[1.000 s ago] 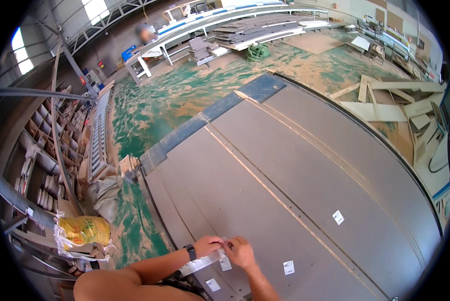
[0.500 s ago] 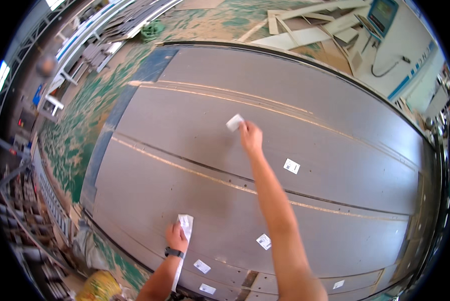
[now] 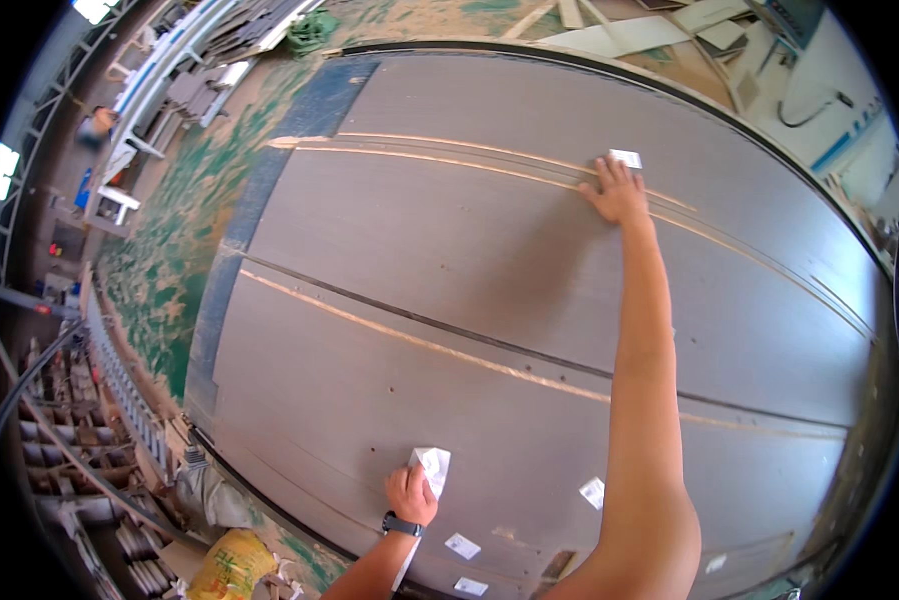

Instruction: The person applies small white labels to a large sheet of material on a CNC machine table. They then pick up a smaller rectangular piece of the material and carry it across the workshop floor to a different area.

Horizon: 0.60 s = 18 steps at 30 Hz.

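My right hand [image 3: 619,195] is stretched far across a big grey-brown board [image 3: 389,230], fingers spread. Its fingertips meet the edge of a small white sticker label [image 3: 625,159] that lies on the far strip of the board. Closer to me, my left hand [image 3: 411,495], with a dark watch at the wrist, pinches a strip of white label paper [image 3: 433,468], whose tail hangs down along the forearm. Other white labels lie on the near part: one label [image 3: 592,492] beside my right forearm, another label [image 3: 462,545] right of my left hand.
Light-edged cut lines [image 3: 419,347] and dark grooves divide the board. A blue machine bed edge [image 3: 231,225] shows at its left. Offcuts [image 3: 619,38] lie behind, next to a white machine cabinet [image 3: 849,80]. A yellow sack [image 3: 231,565] stands at lower left.
My right hand has moved farther away and to the right; the label it pinched now lies on the far strip, and the fingers have spread. My left hand still holds the label strip.
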Each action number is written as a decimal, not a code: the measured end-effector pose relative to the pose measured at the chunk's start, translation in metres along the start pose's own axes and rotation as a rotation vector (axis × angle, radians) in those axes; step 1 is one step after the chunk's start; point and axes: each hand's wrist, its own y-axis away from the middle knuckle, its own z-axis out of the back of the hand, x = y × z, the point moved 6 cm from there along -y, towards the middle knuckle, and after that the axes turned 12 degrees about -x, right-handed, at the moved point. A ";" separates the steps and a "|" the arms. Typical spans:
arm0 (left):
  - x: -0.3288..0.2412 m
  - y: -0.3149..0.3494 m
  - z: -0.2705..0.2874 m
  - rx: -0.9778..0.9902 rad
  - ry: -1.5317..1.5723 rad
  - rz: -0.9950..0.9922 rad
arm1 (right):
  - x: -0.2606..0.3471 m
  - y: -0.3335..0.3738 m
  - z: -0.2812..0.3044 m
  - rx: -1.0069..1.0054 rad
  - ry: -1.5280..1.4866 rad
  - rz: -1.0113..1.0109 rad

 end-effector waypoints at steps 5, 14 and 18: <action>0.003 -0.011 -0.005 0.007 0.090 -0.028 | -0.006 0.116 0.010 -0.027 0.039 0.088; 0.013 -0.007 0.008 0.024 0.451 -0.056 | 0.205 0.483 0.177 0.270 -0.419 0.064; 0.033 0.002 0.008 0.202 0.746 -0.013 | 0.275 0.643 0.242 0.458 -0.917 -0.414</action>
